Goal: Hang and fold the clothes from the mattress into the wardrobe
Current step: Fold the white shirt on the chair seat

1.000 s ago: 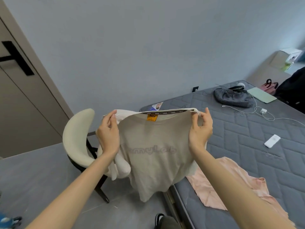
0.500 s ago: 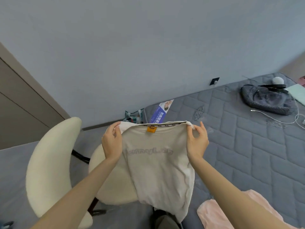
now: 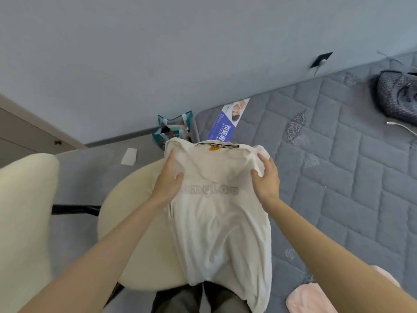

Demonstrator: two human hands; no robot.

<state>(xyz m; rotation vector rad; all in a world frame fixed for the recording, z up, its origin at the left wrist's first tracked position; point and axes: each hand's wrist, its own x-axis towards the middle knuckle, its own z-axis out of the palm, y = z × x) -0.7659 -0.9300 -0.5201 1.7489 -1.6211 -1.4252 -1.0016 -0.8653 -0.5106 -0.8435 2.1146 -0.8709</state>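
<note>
The grey quilted mattress [image 3: 338, 188] fills the space to the right of the cream chair [image 3: 135, 211]. The cream T-shirt [image 3: 216, 222] lies over the right part of the chair's seat, with the collar toward the wall. Its hem hangs off the seat's front edge, in front of the person's legs. The left hand [image 3: 168, 184] grasps the shirt at its left shoulder, with cloth gathered between the thumb and the fingers. The right hand [image 3: 266, 177] pinches a fold at the right shoulder in the same way. A pink garment [image 3: 302, 299] lies on the mattress, right of the chair and nearer to the person. A dark bag [image 3: 397, 96] lies far right of the chair. A teal paper bag [image 3: 173, 129] stands just behind the chair, and a white paper slip [image 3: 129, 156] lies on the floor behind it.
</note>
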